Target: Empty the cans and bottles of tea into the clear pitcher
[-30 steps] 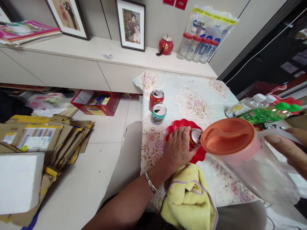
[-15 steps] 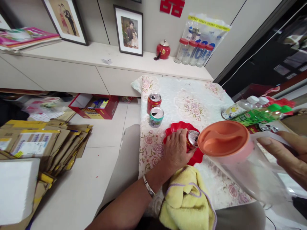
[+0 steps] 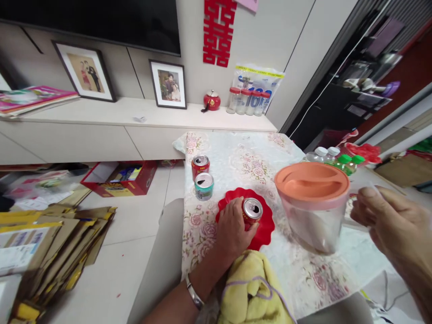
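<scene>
My left hand [image 3: 234, 227] is wrapped round an opened red drink can [image 3: 252, 210], which stands upright on a red scalloped plate [image 3: 266, 231]. To the right is a clear plastic pitcher [image 3: 312, 227] with an orange lid [image 3: 312, 182], upright above the table. My right hand [image 3: 393, 216] is closed round the pitcher's pale handle, partly hidden by the fingers. A second red can [image 3: 200, 167] and a green-and-silver can [image 3: 204, 186], both opened, stand at the table's left. A yellow towel [image 3: 251, 288] lies below my left hand, by my lap.
A flowered cloth covers the table [image 3: 232, 153]. Several bottles [image 3: 337, 159] stand at its right side. Behind it, a white cabinet [image 3: 162, 118] bears picture frames, a red pot [image 3: 212, 101] and glass jars [image 3: 248, 102]. Flattened cardboard [image 3: 67, 243] and a red box [image 3: 135, 184] are on the floor.
The pitcher has gone from tilted over the red can to upright, with my right hand still at its handle. My left hand stays on the can. The camera view has tipped upward.
</scene>
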`<action>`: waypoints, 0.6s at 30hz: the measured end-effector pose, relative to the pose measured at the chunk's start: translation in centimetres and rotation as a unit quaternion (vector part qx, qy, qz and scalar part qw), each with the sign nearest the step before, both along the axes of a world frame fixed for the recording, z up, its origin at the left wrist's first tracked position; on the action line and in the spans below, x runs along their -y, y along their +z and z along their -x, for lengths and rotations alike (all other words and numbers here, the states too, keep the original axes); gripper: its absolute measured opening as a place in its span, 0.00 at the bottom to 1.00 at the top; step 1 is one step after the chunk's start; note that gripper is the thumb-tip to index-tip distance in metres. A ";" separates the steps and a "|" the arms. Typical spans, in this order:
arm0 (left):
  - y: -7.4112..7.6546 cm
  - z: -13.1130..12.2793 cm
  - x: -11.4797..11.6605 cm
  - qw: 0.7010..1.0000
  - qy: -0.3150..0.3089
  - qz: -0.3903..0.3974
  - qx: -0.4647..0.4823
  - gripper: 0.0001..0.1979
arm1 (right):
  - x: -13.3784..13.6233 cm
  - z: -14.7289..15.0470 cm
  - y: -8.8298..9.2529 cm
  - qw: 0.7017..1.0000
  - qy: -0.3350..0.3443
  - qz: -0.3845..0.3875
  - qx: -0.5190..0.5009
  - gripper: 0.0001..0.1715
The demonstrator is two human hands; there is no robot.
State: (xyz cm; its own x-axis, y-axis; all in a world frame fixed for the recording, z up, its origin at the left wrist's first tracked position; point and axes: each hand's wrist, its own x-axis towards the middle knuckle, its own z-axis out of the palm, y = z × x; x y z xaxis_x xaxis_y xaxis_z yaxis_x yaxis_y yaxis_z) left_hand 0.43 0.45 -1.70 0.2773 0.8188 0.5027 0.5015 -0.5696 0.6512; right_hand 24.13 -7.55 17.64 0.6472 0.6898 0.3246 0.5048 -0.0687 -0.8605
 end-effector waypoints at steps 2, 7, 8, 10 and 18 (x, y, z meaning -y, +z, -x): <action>-0.1 0.0 -0.1 1.000 -0.001 0.002 0.009 0.41 | -0.9 -0.6 -1.2 0.993 0.016 -0.080 -0.085 0.34; -0.6 0.0 -0.3 1.000 -0.008 0.000 0.024 0.40 | -3.6 -1.7 -5.5 0.969 0.007 -0.219 -0.118 0.35; -0.7 0.0 -0.4 1.000 -0.006 0.003 0.023 0.40 | -4.1 -1.9 -6.5 0.964 0.006 -0.236 -0.123 0.35; -0.9 0.1 -0.6 1.000 -0.008 0.008 0.023 0.40 | -4.9 -2.5 -8.6 0.956 0.002 -0.262 -0.134 0.33; -0.7 0.3 -0.8 0.998 -0.038 0.029 0.030 0.37 | -5.9 -4.7 -15.4 0.944 -0.005 -0.281 -0.172 0.18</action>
State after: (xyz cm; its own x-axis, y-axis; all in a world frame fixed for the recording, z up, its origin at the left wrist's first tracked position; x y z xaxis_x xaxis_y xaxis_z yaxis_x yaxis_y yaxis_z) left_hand 0.15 1.22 -2.37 0.3103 0.8253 0.4719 0.4173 -0.5642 0.7124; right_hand 28.85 -1.63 2.27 0.7862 0.4657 0.4063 0.1897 0.4439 -0.8758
